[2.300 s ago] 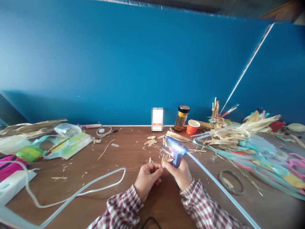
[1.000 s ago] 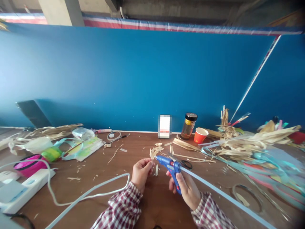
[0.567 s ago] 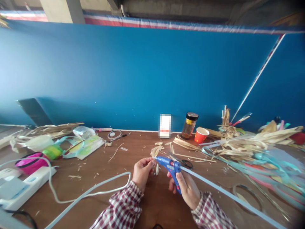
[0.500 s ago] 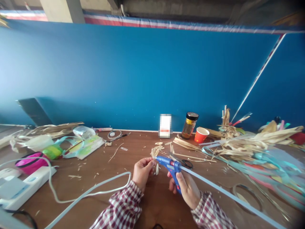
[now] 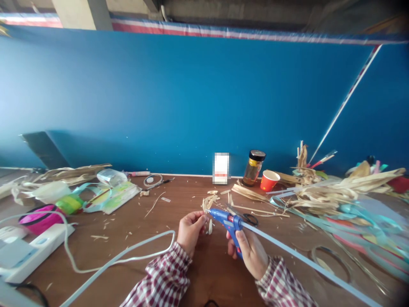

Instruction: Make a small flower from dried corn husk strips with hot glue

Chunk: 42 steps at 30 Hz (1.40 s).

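My right hand (image 5: 248,251) is wrapped round the handle of a blue glue gun (image 5: 227,221), whose nozzle points left. A pale glue stick (image 5: 303,262) runs out of its back toward the lower right. My left hand (image 5: 189,230) pinches a small piece of dry husk (image 5: 207,204) right at the nozzle tip. Both hands hover just above the brown table (image 5: 134,238). Checked red-and-white sleeves cover both forearms.
Scissors (image 5: 247,219) lie just behind the gun. A glass jar (image 5: 253,168) and an orange cup (image 5: 268,181) stand by the blue wall. Husk strips and coloured ribbons (image 5: 335,200) pile at the right. A white power strip (image 5: 24,256) and cord (image 5: 121,256) lie left.
The view rose from the table between the earliest frame and now. The glue gun swung from pointing away to pointing left at the husk. Over the last second the hands barely moved.
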Tool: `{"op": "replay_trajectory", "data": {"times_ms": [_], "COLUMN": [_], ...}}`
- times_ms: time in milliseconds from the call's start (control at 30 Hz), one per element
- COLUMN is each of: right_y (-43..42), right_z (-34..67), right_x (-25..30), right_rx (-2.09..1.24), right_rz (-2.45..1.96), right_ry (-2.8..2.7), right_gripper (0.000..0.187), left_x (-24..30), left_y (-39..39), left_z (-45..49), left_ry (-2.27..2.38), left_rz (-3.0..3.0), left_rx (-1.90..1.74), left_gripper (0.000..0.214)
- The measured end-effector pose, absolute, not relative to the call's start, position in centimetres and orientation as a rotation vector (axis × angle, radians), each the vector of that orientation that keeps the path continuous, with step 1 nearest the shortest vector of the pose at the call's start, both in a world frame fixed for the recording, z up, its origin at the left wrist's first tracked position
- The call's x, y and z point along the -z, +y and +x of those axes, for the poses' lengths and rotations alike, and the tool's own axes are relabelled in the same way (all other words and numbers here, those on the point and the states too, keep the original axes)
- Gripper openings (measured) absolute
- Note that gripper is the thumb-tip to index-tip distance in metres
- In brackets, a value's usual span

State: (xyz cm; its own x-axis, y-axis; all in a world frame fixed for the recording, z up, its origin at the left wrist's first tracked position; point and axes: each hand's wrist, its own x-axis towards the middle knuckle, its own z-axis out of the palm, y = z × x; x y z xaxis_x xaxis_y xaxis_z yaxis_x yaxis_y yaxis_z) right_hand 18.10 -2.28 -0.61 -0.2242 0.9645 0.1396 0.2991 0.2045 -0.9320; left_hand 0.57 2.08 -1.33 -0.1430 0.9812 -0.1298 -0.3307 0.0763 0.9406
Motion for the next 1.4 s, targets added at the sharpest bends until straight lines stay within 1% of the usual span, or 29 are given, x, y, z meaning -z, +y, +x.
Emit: {"op": "replay_trajectory", "data": {"times_ms": [800, 1000, 1400], "right_y": [-2.27, -2.26, -2.22], "right_z": [18.06, 18.10, 18.07], "right_x": [0.62, 0.55, 0.80], "right_rx": [-1.083, -1.023, -1.043], "right_rz": [-1.183, -1.203, -1.204], "right_ry": [-1.679, -1.672, -1.670], "right_gripper": [0.045, 0.048, 0.047], "left_x": [1.38, 1.36, 1.45], "left_y": [2.14, 2.10, 2.15], "left_z": [0.53, 0.56, 0.52], "left_ry": [1.099, 1.121, 1.122], "left_rz": [0.815, 0.777, 0.782], "left_rx": [-1.391, -1.400, -1.412], "left_gripper": [0.026, 0.028, 0.027]}}
